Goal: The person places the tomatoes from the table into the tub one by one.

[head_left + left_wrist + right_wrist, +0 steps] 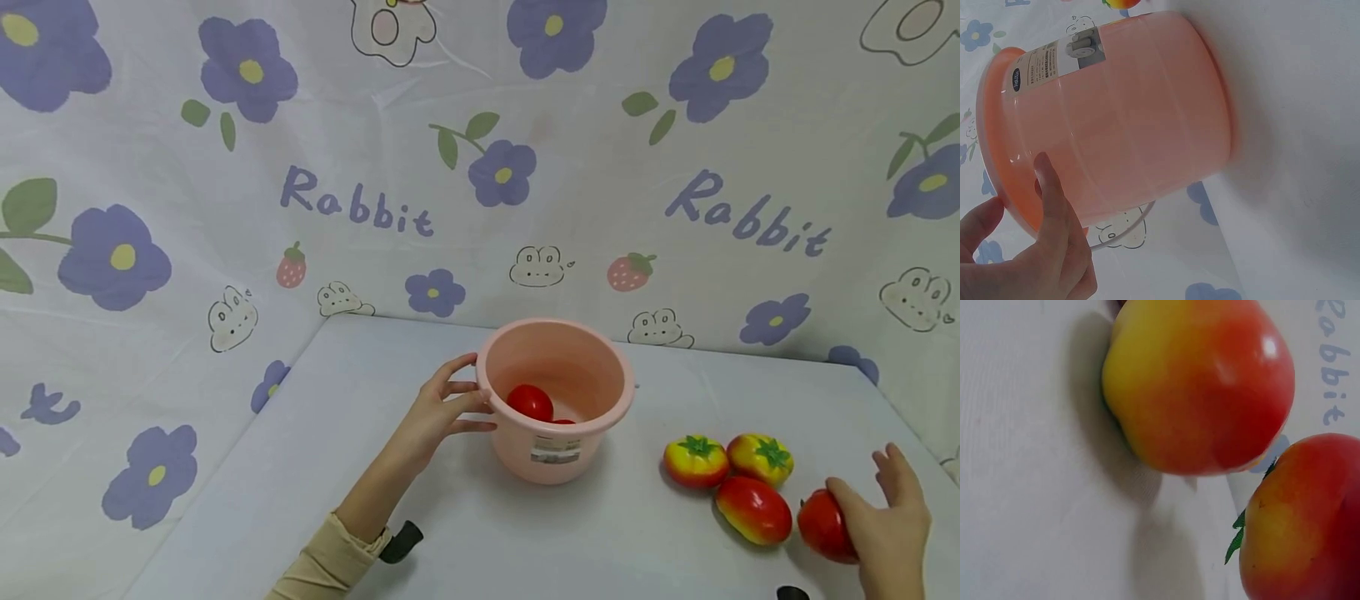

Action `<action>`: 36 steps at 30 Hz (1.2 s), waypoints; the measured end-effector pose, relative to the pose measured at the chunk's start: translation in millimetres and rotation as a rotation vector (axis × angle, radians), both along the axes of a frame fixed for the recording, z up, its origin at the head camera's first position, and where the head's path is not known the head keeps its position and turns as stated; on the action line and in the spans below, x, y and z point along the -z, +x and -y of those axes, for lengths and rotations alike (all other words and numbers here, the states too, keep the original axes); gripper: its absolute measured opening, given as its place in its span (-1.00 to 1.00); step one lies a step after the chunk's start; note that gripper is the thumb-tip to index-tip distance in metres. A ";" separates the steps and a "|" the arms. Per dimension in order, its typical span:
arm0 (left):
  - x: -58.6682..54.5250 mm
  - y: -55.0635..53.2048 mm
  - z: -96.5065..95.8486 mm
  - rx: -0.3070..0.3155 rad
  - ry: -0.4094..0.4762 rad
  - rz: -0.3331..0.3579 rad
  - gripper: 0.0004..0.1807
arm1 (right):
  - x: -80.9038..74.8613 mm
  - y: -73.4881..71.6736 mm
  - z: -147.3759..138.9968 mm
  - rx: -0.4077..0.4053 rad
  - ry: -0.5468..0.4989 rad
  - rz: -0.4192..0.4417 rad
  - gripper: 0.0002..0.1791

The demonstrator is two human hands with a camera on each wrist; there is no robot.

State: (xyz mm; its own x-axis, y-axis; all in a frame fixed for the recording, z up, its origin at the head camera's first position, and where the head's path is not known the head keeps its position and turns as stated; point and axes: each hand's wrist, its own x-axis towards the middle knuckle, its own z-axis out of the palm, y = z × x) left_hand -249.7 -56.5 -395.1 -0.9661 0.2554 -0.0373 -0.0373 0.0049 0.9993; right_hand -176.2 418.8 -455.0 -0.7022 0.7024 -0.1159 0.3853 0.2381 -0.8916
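Observation:
My left hand [442, 408] is at the left side of a pink plastic bucket [555, 454]. In the left wrist view, the thumb touches the rim and the fingers [1050, 200] lie against the outer wall below it. Two red fruits [530, 402] lie inside the bucket, one mostly hidden by the near rim. At the right, my right hand [888, 525] holds a glossy red tomato [823, 525], two fingers raised off it. The right wrist view shows this tomato [1304, 519] with yellow on its underside and green leaves, beside a red-yellow mango [1200, 387].
On the white table [450, 542], two red-yellow tomatoes with green tops [696, 461] sit right of the bucket, near the mango [753, 511]. A dark object [792, 592] shows at the bottom edge. Behind the table hangs a flower-printed cloth [585, 167].

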 end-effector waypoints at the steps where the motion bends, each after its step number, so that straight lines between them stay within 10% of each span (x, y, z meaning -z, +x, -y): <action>1: 0.1 0.0 0.0 -0.001 -0.001 -0.001 -0.33 | -1.4 -0.9 1.0 0.010 0.004 -0.021 -0.11; 21: -1.3 1.0 0.3 -0.005 -0.005 0.005 -0.33 | -24.7 -11.5 25.7 0.037 0.078 -0.263 -0.04; 36: -0.8 0.6 -0.7 -0.007 -0.010 -0.001 -0.33 | -52.9 -30.4 55.6 -0.133 0.141 -0.327 -0.02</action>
State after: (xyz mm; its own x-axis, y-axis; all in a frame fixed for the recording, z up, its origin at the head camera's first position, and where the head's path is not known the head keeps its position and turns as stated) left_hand -249.2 -55.9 -394.3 -0.9679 0.2484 -0.0385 -0.0360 0.0147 0.9992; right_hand -206.6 363.1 -402.1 -0.7726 0.5954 0.2206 0.0436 0.3964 -0.9171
